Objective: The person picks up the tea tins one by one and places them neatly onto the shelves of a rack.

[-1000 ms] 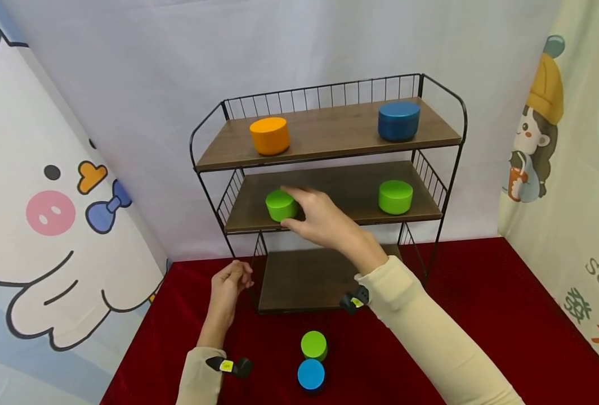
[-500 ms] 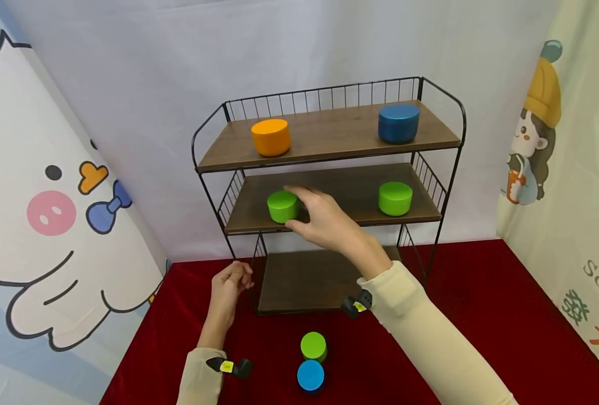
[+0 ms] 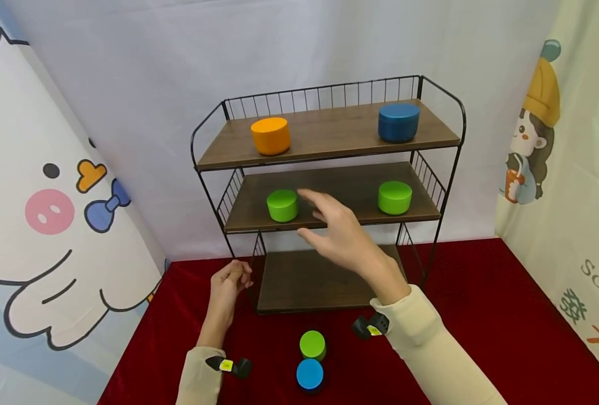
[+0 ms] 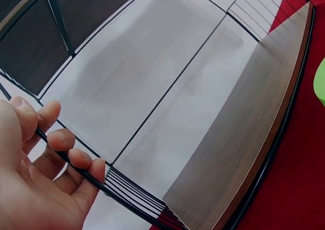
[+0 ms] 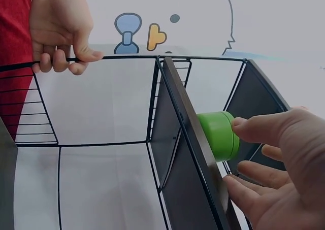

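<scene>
A three-tier rack with dark wooden shelves [image 3: 340, 185] and a black metal frame [image 4: 127, 204] stands ahead. At its lower left side my left hand [image 3: 227, 284] grips the frame's side post, fingers curled round it in the left wrist view. On the middle shelf's left part sits a green round tin [image 3: 282, 206]. Just right of this tin my right hand [image 3: 345, 236] hovers, thumb and fingers spread, with nothing held; a gap shows between them in the head view. Another green tin [image 3: 394, 198] sits toward the right end of that shelf.
The top shelf bears an orange tin [image 3: 271, 136] and a dark blue tin [image 3: 398, 122]. In front of the rack, a light green tin [image 3: 312, 345] and a blue tin [image 3: 309, 374] stand together on the red cloth [image 3: 472, 315]. A white curtain [image 3: 299, 45] hangs behind.
My right hand has drawn back from the left green tin, toward the right and slightly down, with its fingers spreading wider. The tin stays on the shelf. My left hand keeps its place.
</scene>
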A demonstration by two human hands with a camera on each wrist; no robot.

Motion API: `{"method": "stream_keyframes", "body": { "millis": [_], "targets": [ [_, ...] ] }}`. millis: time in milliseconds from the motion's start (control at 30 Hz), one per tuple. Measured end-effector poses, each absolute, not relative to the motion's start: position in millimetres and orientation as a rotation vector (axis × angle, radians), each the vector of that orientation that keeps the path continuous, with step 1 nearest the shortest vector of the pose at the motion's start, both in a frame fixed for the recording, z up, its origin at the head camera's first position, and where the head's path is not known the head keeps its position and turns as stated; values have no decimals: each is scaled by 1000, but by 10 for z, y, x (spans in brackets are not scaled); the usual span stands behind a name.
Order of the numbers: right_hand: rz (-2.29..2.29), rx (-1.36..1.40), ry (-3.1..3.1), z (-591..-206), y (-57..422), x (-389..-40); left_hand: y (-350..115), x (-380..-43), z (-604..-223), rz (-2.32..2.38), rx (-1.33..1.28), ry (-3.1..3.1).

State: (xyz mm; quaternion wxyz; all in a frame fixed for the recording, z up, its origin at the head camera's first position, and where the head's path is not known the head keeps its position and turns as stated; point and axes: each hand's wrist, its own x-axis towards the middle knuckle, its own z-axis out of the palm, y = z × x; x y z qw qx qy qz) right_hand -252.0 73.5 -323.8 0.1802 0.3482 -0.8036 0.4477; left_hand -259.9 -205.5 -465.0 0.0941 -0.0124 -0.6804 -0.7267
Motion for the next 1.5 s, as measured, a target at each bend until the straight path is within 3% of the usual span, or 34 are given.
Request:
{"method": "stream_keyframes", "body": {
  "millis": [500,1500],
  "targets": [
    [1218,996,-2099,-3538,848,-2198,-2058,-2598,-4657,-2150,-44,-2022],
    [1251,897,-2344,-4817,1002,-1750,-2049,-2592,-4640,-2130,-55,-2035]
  ]
}}
